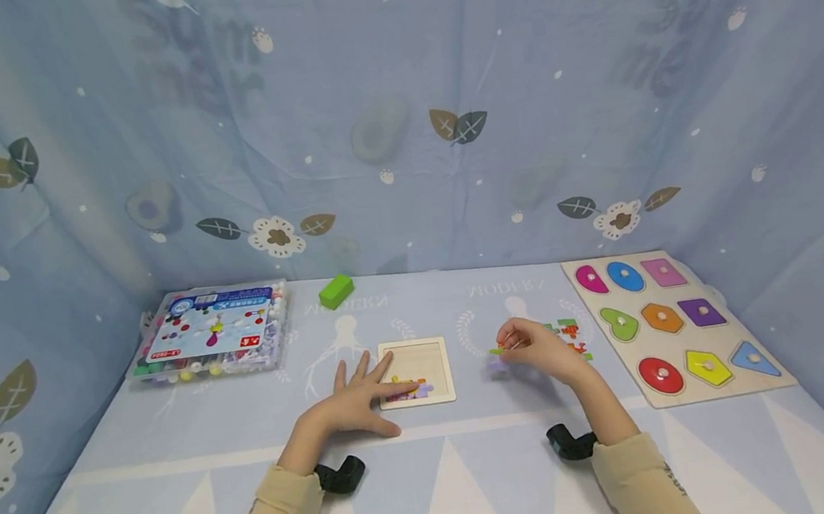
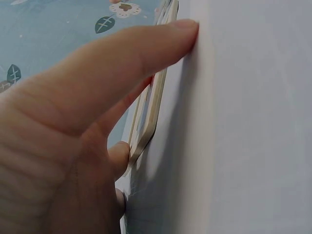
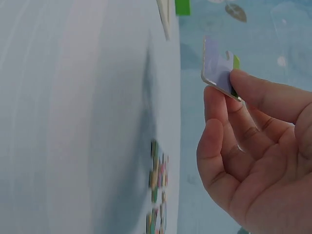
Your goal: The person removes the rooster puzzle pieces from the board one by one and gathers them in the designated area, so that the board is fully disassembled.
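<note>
My right hand [image 1: 541,351] pinches a flat jigsaw piece, lavender with a green part [image 3: 217,66], between thumb and fingertips above the table. Left of it lies a shallow wooden puzzle tray [image 1: 429,343]. Several joined pieces [image 1: 423,391] in purple, orange and other colours fill part of the tray's near side. My left hand [image 1: 352,406] has its fingers spread, some resting on the tray and over those pieces, partly hiding them. Its thumb [image 2: 180,31] is stretched out near the tray's near edge. Loose jigsaw pieces [image 1: 571,332] lie just beyond the right hand, which partly covers them.
On the right lies a wooden shape board [image 1: 672,330] with knobbed pieces. A clear plastic box [image 1: 212,332] of coloured parts stands at the back left, with a green block [image 1: 336,291] beside it. Blue patterned cloth [image 1: 398,124] hangs behind the table.
</note>
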Demonstrator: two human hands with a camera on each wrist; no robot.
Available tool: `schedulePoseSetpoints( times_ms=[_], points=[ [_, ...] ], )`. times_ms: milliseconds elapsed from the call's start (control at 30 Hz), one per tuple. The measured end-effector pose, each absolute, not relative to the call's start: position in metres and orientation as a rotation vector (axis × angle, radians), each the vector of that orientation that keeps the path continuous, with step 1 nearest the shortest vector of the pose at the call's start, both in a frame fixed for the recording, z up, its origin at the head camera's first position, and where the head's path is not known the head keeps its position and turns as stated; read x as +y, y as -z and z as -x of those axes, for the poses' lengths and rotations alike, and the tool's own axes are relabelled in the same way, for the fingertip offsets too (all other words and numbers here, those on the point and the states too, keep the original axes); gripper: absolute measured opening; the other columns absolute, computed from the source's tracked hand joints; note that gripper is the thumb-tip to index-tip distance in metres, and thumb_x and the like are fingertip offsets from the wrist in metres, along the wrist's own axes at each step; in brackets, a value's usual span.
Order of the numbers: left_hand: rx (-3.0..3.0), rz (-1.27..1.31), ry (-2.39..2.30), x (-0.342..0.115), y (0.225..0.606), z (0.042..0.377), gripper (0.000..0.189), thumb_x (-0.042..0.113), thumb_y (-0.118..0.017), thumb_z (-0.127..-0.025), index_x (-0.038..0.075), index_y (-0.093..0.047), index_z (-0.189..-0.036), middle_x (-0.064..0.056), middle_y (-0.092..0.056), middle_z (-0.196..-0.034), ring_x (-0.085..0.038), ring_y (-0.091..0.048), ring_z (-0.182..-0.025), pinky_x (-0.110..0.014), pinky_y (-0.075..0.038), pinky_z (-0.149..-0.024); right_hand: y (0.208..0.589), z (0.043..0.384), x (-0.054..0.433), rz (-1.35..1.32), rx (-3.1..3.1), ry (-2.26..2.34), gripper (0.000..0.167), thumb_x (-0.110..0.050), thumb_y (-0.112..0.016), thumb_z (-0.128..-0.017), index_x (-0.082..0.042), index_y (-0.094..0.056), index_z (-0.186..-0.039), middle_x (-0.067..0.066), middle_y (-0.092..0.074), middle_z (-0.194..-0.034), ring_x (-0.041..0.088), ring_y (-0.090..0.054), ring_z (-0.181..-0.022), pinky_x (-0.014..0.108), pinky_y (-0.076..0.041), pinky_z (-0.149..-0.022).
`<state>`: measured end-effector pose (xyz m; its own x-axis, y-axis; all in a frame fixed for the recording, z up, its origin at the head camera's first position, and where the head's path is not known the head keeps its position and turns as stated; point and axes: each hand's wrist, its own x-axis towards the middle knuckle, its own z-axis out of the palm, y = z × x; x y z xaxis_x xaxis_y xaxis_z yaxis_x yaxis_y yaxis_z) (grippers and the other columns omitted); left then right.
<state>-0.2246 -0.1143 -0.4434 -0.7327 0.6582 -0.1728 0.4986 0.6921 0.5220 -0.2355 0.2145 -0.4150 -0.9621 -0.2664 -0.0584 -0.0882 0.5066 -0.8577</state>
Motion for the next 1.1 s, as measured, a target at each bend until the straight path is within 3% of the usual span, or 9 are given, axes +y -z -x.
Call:
schedulePoseSetpoints(
  times_ms=[367,600,1100],
  points=[
    [2.544,-0.902,-0.648,-0.114,0.444,0.224,0.069,0.046,-0.070,-0.074,0.032,-0.046,-0.137,-0.015,-0.005,-0.155,-0.045,0.011,-0.137,-0.066,0.014,-0.100,0.420,0.226,0.262,0.163,2.635,1.411,0.021,-0.005,-0.063,-0.085,0.000,-0.056,-0.103,0.010,-0.058,-0.090,0.019,-0.055,-0.080,0.031,-0.049,-0.066],
    [2.545,-0.894,-0.658,-0.115,0.444,0.224,0.068,0.045,-0.070,-0.074,0.032,-0.047,-0.136,-0.016,-0.005,-0.154,-0.046,0.011,-0.136,-0.065,0.015,-0.100,0.418,0.217,0.285,0.045,2.631,1.399,0.029,-0.010,-0.063,-0.087,0.002,-0.054,-0.112,0.009,-0.061,-0.088,0.020,-0.056,-0.081,0.029,-0.048,-0.072],
    [2.561,-0.900,-0.627,-0.114,0.444,0.224,0.069,0.045,-0.070,-0.074,0.031,-0.046,-0.137,-0.015,-0.006,-0.155,-0.046,0.010,-0.137,-0.066,0.013,-0.100,0.416,0.209,0.314,-0.136,2.633,1.252,0.024,-0.010,-0.064,-0.085,0.004,-0.058,-0.104,0.009,-0.059,-0.090,0.021,-0.053,-0.081,0.030,-0.044,-0.069]
  ],
)
